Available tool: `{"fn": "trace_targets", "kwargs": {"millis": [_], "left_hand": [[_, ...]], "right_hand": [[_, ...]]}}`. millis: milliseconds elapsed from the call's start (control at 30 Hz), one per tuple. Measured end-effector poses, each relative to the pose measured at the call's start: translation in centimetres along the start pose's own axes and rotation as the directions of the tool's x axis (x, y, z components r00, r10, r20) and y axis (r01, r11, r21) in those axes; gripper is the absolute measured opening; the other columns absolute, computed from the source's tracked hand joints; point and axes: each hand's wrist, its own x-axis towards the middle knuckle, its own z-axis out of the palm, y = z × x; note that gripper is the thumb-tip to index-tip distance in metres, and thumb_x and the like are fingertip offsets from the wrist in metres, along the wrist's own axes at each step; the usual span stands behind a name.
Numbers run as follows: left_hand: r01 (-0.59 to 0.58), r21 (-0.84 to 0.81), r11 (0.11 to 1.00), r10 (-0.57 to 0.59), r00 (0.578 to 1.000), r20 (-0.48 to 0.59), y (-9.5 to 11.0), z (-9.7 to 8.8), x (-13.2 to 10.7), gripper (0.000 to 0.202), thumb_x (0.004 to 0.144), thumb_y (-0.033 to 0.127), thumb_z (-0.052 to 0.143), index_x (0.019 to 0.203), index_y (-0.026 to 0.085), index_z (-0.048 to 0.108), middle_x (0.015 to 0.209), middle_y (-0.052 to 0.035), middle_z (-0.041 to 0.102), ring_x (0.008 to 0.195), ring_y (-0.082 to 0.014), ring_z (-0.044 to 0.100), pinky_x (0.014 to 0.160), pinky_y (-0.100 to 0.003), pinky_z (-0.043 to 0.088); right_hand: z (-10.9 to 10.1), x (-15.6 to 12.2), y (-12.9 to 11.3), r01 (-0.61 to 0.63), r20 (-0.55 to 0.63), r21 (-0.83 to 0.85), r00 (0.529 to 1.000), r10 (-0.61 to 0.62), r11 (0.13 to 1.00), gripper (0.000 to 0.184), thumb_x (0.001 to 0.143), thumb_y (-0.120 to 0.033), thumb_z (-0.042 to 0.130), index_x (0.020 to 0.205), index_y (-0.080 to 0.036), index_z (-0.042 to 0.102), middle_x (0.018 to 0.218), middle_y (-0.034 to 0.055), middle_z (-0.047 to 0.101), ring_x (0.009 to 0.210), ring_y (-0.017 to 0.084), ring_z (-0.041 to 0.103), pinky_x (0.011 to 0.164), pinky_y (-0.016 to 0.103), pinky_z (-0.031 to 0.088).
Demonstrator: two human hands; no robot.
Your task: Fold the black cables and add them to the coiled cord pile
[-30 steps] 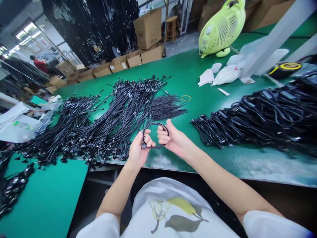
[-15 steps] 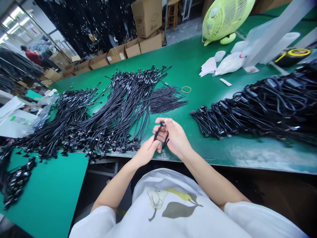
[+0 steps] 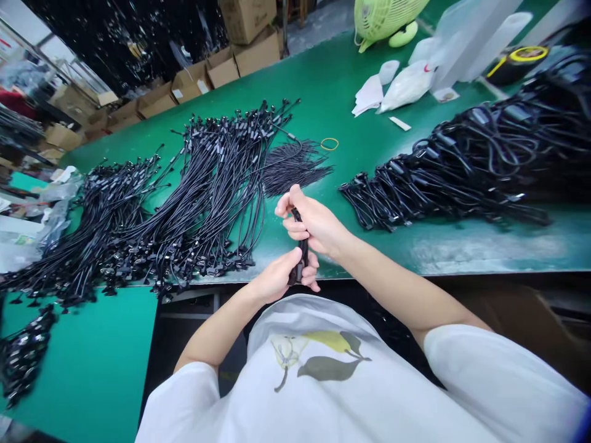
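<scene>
The left hand [image 3: 276, 277] and right hand [image 3: 314, 223] are both closed around a doubled black cable [image 3: 301, 261], held upright over the near edge of the green tabletop [image 3: 351, 80], beside a long heap of black cables [image 3: 207, 197].

No text, label, brand or number can be read here; the red marking on the white plastic bag [image 3: 406, 86] is too small to tell.

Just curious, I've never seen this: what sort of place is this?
Probably a cable-assembly workshop: a long green workbench, heaps of black connector cables, and brown cardboard boxes stacked behind.
</scene>
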Motion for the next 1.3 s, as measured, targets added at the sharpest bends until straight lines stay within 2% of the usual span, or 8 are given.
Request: {"fn": "trace_targets", "kwargs": {"millis": [100,300,500,700,867,1133,1233,1300], "left_hand": [[-0.008,-0.062,0.998,0.005,0.999,-0.054,0.0,0.2,0.3,0.039,0.079,0.048,0.069,0.088,0.011,0.06,0.07,0.0003,0.049,0.065,-0.0116,0.051,0.07,-0.031,0.051],[-0.064,-0.059,0.996,0.058,0.993,-0.098,-0.5,0.5,0.7,0.033,0.081,0.044,0.068,0.081,0.013,0.058,0.061,0.0047,0.039,0.054,-0.0071,0.037,0.055,-0.022,0.038],[0.066,-0.084,0.994,-0.067,0.998,-0.008,0.0,-0.6,0.7,0.036,0.081,0.043,0.067,0.09,0.009,0.066,0.071,-0.0027,0.051,0.065,-0.0124,0.05,0.067,-0.029,0.045],[0.154,-0.32,0.935,-0.132,0.987,0.091,0.2,-0.2,0.6,0.026,0.071,0.031,0.078,0.082,0.012,0.064,0.063,0.0022,0.041,0.054,-0.0078,0.041,0.052,-0.021,0.037],[0.216,-0.362,0.907,-0.192,0.976,0.102,-0.2,0.4,0.4,0.03,0.069,0.032,0.08,0.081,0.014,0.059,0.068,0.0006,0.045,0.061,-0.0108,0.05,0.053,-0.021,0.04],[0.148,-0.356,0.923,-0.174,0.984,-0.043,-0.3,-0.1,0.7,0.02,0.087,0.032,0.06,0.085,0.012,0.059,0.057,0.0073,0.029,0.044,-0.0035,0.024,0.045,-0.015,0.027],[0.153,-0.256,0.954,-0.184,0.978,-0.1,-0.5,-0.3,1.3,0.032,0.088,0.044,0.057,0.08,0.013,0.057,0.054,0.0086,0.026,0.042,-0.0036,0.018,0.043,-0.016,0.024],[0.085,-0.103,0.991,-0.102,0.981,-0.167,-1.0,-0.6,1.6,0.037,0.084,0.05,0.06,0.079,0.014,0.055,0.054,0.009,0.028,0.042,-0.0034,0.019,0.043,-0.017,0.023]], "right_hand": [[-0.2,0.3,0.0,0.028,0.001,0.02,1.0,-0.028,0.999,0.055,0.075,-0.068,0.063,0.069,-0.015,0.048,0.062,-0.0071,0.034,0.04,-0.001,0.021,0.033,0.013,0.012],[-0.6,0.8,0.2,-0.036,0.088,0.048,0.996,0.031,0.998,0.05,0.077,-0.059,0.067,0.065,-0.015,0.048,0.057,-0.0086,0.031,0.038,-0.001,0.019,0.031,0.012,0.011],[-1.3,0.6,0.2,-0.079,0.163,0.132,0.985,0.057,0.988,0.046,0.082,-0.053,0.063,0.064,-0.014,0.047,0.056,-0.0091,0.031,0.037,-0.002,0.015,0.03,0.011,0.012],[-1.7,0.4,-0.2,-0.172,0.329,0.241,0.941,0.086,0.955,0.045,0.088,-0.047,0.057,0.062,-0.015,0.04,0.054,-0.0098,0.03,0.035,-0.002,0.009,0.028,0.009,0.011],[-2.5,0.8,0.5,-0.235,0.425,0.313,0.901,0.086,0.92,0.046,0.093,-0.044,0.049,0.061,-0.015,0.036,0.053,-0.01,0.03,0.034,-0.002,0.006,0.028,0.009,0.013],[-3.4,1.6,1.6,-0.218,0.358,0.318,0.929,0.096,0.923,0.044,0.091,-0.043,0.053,0.061,-0.015,0.037,0.054,-0.0098,0.03,0.034,-0.001,0.008,0.028,0.01,0.012],[-3.4,1.8,2.0,-0.206,0.312,0.281,0.943,0.114,0.937,0.044,0.089,-0.044,0.054,0.061,-0.016,0.037,0.054,-0.0098,0.029,0.035,-0.001,0.008,0.029,0.011,0.01],[-3.3,1.7,2.4,-0.128,0.208,0.256,0.975,0.075,0.958,0.042,0.09,-0.045,0.051,0.062,-0.016,0.038,0.054,-0.0097,0.027,0.035,0.0,0.008,0.03,0.012,0.01]]}}
